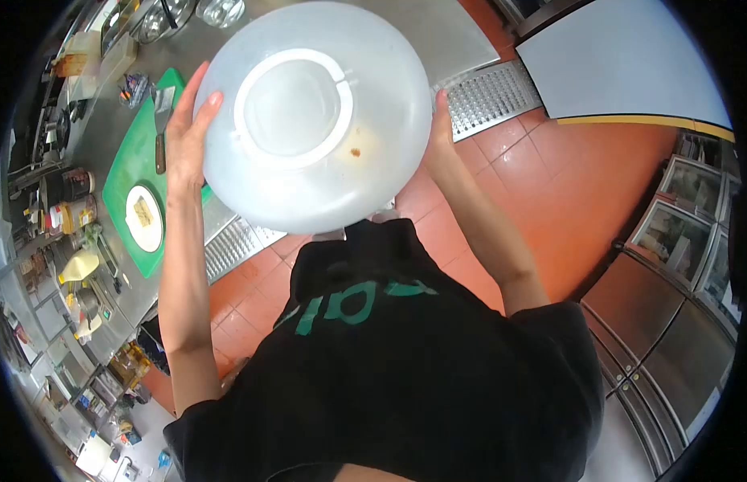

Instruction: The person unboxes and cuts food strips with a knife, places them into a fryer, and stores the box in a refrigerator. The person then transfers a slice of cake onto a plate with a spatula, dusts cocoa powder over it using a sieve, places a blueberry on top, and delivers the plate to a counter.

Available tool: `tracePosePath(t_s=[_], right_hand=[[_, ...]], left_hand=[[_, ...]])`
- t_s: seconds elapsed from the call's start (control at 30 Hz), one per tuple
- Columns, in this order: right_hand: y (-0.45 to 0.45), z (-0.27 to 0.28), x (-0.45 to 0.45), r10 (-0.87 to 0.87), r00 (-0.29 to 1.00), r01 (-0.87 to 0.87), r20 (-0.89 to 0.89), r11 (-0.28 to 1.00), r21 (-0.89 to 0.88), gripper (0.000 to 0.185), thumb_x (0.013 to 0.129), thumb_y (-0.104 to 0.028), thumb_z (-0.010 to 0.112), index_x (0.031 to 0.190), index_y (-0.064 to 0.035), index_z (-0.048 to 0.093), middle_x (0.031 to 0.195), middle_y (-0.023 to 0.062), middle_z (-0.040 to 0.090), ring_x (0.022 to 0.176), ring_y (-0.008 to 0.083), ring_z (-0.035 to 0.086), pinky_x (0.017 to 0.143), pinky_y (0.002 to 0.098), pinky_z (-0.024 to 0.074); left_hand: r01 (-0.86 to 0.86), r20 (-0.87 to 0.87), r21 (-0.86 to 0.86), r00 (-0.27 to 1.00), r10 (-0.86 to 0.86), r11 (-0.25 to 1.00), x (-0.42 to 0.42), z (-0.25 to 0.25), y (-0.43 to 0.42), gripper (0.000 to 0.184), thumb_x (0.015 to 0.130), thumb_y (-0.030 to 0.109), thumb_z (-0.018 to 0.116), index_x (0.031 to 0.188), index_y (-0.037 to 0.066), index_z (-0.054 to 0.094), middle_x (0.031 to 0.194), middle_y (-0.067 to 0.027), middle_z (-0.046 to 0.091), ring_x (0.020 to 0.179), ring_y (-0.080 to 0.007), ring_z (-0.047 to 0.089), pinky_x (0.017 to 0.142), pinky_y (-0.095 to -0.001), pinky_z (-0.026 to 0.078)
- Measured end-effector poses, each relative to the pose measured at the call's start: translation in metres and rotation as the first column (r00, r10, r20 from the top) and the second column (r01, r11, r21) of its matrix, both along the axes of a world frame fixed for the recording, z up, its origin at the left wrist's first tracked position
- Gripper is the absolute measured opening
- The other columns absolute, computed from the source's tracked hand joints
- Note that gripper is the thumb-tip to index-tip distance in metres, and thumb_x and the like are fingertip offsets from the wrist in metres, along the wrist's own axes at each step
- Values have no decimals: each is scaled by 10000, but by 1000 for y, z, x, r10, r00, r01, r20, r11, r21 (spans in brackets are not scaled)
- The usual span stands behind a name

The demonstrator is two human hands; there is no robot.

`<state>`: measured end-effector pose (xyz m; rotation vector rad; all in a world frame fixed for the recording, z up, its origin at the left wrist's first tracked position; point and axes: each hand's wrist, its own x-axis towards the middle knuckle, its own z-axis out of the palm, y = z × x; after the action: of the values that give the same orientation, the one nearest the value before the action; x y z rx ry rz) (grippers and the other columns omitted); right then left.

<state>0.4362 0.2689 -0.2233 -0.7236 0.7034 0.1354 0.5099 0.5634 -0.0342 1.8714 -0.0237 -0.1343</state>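
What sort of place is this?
Most likely a commercial kitchen: a green cutting board lies on a long metal counter, and the big steel-doored cabinets on the other side look like refrigerators.

Metal counter [446,40], green cutting board [135,165] on it (slanting in view), clear bowl [221,10] nearby.

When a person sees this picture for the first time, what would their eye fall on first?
Probably the large whitish bowl, held up near the top centre between the left hand and the right hand, with a small brown spot toward its lower right. Next would likely come the bright green cutting board at left, with a white plate on it. The reddish tiled floor also stands out at right.
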Motion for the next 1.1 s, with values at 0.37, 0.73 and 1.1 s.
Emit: tracePosePath(t_s=[0.37, 0.73, 1.1], right_hand=[[-49, -10, 18, 310, 948, -310, 65, 951, -18, 548, 957, -403, 403, 1343, -16, 372, 1336, 130, 458, 1219, 263, 448, 1020, 415, 379], [-45, -32, -59, 207, 978, -206, 34, 978, -36, 565, 953, -420, 407, 1345, -15, 367, 1337, 131, 456, 1219, 263, 448, 1019, 414, 382], [24, -52, -252, 25, 998, -21, 59, 997, -70, 582, 949, -436, 411, 1348, -15, 361, 1338, 131, 454, 1219, 263, 448, 1017, 413, 386]], left_hand=[[-180, 178, -142, 963, 204, 973, -10, -21, 21, 686, 806, 366, 695, 1327, 13, 424, 1286, -115, 505, 1129, -232, 486, 986, -319, 338], [-607, -420, 251, 633, 650, 754, -221, -216, 165, 269, 780, 77, 649, 1030, -18, 629, 991, -93, 637, 831, -139, 611, 668, -263, 505], [-326, -24, 276, 938, 346, 904, -186, -279, 155, 576, 758, 457, 707, 1077, -3, 572, 975, -168, 615, 823, -230, 580, 712, -338, 458]])
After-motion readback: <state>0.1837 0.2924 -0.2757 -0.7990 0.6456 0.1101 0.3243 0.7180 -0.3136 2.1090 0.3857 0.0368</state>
